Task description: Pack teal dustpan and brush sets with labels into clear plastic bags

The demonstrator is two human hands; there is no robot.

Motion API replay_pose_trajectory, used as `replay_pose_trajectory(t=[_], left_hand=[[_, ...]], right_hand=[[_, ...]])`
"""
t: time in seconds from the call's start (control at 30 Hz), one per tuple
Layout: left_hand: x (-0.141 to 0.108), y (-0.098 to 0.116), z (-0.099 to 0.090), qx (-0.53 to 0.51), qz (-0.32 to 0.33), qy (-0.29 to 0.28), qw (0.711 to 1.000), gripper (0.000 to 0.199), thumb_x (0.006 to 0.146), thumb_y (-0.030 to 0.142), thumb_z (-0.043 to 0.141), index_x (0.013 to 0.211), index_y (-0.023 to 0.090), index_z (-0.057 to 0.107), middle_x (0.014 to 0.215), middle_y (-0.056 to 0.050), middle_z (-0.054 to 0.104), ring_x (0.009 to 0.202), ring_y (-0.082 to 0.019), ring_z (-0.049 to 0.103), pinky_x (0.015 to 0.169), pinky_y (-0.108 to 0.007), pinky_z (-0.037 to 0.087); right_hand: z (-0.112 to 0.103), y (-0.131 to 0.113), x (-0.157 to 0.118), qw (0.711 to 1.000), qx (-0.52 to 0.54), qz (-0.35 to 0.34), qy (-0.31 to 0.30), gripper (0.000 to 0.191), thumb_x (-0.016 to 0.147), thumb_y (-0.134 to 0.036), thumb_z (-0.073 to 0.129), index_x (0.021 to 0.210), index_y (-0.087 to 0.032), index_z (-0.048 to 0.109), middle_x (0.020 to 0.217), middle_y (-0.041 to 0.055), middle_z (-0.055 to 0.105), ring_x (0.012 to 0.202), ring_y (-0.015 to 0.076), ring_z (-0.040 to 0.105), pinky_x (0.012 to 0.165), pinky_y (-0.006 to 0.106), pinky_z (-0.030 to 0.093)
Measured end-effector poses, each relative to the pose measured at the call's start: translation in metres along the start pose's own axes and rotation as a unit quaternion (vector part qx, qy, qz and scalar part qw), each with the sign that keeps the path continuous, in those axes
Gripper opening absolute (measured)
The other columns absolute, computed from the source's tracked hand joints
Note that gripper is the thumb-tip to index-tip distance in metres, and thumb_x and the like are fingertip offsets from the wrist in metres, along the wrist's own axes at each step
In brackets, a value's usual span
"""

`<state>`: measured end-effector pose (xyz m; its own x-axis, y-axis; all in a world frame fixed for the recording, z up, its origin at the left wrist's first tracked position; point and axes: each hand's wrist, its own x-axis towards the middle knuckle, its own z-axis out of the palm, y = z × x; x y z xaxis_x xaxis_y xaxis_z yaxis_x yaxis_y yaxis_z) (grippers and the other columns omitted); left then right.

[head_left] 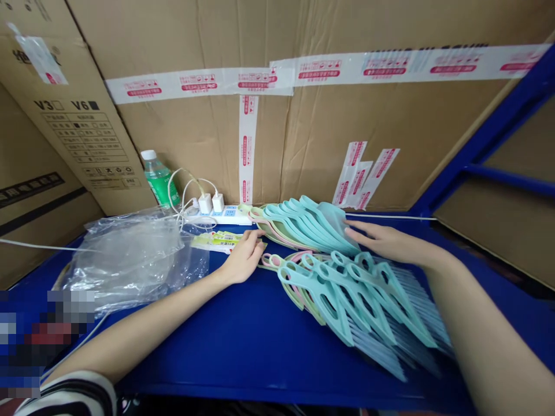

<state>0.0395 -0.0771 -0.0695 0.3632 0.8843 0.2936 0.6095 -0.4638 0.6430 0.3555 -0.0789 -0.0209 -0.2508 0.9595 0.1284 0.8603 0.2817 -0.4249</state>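
Note:
A stack of small dustpans (299, 222), mostly turquoise with pink and pale green ones at the left, lies toward the back of the blue surface. At its right end, my right hand (376, 237) touches the edge of the pans, thumb and fingers apart. In front of the stack are several turquoise hand brushes (347, 289) with bluish bristles, overlapping in a row; pink and green ones lie under their left side. My left hand (245, 257) rests palm down left of the handles, fingers lightly bent, over the right end of some yellow-green printed packets (217, 240).
Crumpled clear plastic bags (130, 260) cover the left of the blue tabletop (243, 341). Behind them stand a green-labelled bottle (160, 179) and a white power strip (232, 215) with chargers and cables. Taped cardboard (195, 133) walls the back; a blue metal post (481, 144) slants at right.

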Motion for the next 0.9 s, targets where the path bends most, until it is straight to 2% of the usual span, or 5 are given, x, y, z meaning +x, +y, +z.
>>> replay_pose_trajectory(t=[0.17,0.37,0.6,0.77,0.9], left_hand=[[0.008,-0.008,0.002,-0.038,-0.042,-0.028,0.998,0.036,0.093,0.026,0.031,0.123,0.017,0.048,0.120,-0.010,0.059,0.115,-0.021,0.054,0.103,-0.041,0.041],[0.013,-0.014,0.004,-0.028,-0.027,-0.032,0.999,0.040,0.094,0.027,0.032,0.129,0.019,0.050,0.128,-0.009,0.058,0.120,-0.023,0.051,0.105,-0.046,0.039],[0.012,-0.018,0.004,-0.017,-0.028,-0.038,0.999,0.043,0.096,0.031,0.032,0.134,0.021,0.048,0.138,-0.009,0.049,0.131,-0.023,0.041,0.112,-0.046,0.032],[0.014,-0.017,0.001,0.009,-0.022,-0.023,0.999,0.043,0.096,0.032,0.032,0.133,0.017,0.050,0.129,-0.012,0.052,0.123,-0.024,0.046,0.109,-0.047,0.033],[0.020,-0.018,-0.004,0.037,-0.008,0.012,0.999,0.040,0.095,0.032,0.035,0.130,0.021,0.052,0.127,-0.009,0.052,0.121,-0.024,0.045,0.109,-0.046,0.031]], right_hand=[[0.018,0.028,0.006,1.000,0.006,-0.006,-0.001,0.066,0.084,-0.067,0.035,0.126,-0.024,0.062,0.129,0.0042,0.061,0.122,0.0314,0.054,0.104,0.049,0.041],[0.028,0.017,0.011,0.999,0.000,-0.045,0.008,0.064,0.085,-0.062,0.032,0.119,-0.021,0.067,0.125,0.0071,0.064,0.116,0.0316,0.058,0.102,0.050,0.043],[0.028,0.023,0.017,0.998,0.001,-0.065,0.009,0.056,0.085,-0.063,0.036,0.109,-0.027,0.072,0.120,0.0081,0.066,0.113,0.0308,0.060,0.099,0.050,0.046],[0.029,0.026,0.015,0.999,0.003,-0.052,0.005,0.061,0.085,-0.065,0.033,0.110,-0.026,0.072,0.126,0.0118,0.062,0.117,0.0322,0.057,0.100,0.052,0.044],[0.031,0.024,0.013,0.999,0.018,-0.050,0.003,0.060,0.086,-0.064,0.034,0.111,-0.024,0.072,0.126,0.0132,0.062,0.119,0.0331,0.056,0.102,0.053,0.042]])
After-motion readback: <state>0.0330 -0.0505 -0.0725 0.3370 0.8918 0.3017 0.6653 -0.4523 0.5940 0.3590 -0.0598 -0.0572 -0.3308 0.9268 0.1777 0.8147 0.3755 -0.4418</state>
